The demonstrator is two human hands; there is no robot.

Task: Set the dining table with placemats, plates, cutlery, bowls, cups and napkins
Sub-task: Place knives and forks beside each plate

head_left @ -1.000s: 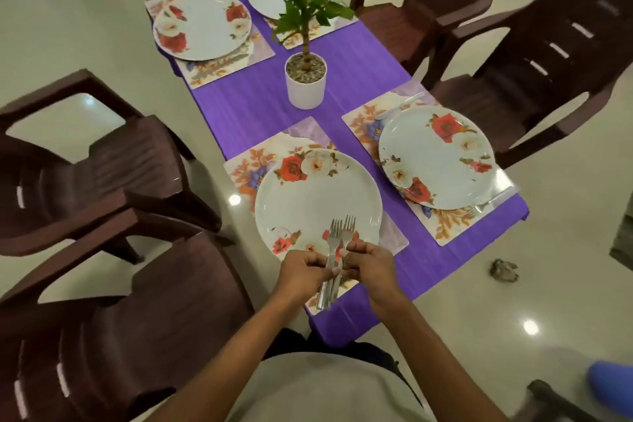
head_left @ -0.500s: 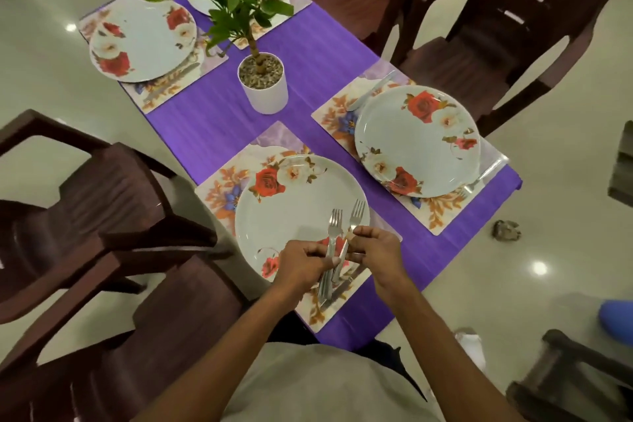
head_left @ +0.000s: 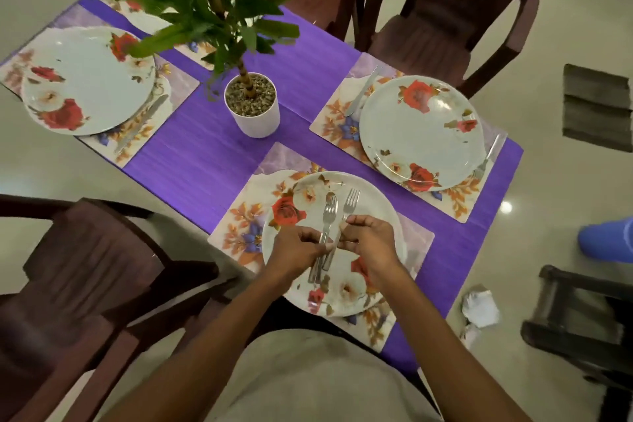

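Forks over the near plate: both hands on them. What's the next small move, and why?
Probably draw the two forks apart and lay one beside the near plate: left hand and right hand each pinch one, and the right-side plate already has a fork alongside.

Left hand [head_left: 297, 248] and right hand [head_left: 371, 243] pinching forks [head_left: 329, 226] over near plate [head_left: 373, 202]

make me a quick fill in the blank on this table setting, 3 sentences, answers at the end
1. Both hands, the left hand and the right hand, hold cutlery over the nearest ____.
2. Two ____ stick up between the hands, tines pointing away from the person.
3. The white pot with the plant stands on the ____ table runner.

Missing words: plate; forks; purple
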